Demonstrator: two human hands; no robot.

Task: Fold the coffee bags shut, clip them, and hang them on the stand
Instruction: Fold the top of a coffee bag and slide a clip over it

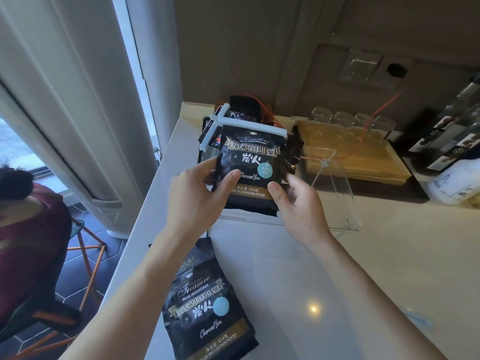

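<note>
A black coffee bag (250,162) hangs upright over the counter, its folded top held by a long white clip (255,126). My left hand (200,193) grips its left edge, thumb on the front. My right hand (293,203) pinches its lower right corner. Behind it other dark bags (207,131) hang with a second white clip (217,127) crossing the first. The clear acrylic stand (337,193) rises to the right of the bag. Another coffee bag (207,307) lies flat on the counter near me, its top unfolded.
A wooden tray (363,157) with several upturned glasses (345,119) stands at the back right, with bottles (457,141) beyond it. A red cable (381,107) runs to the wall socket. The counter's left edge (145,203) drops to a floor with a stool (83,245).
</note>
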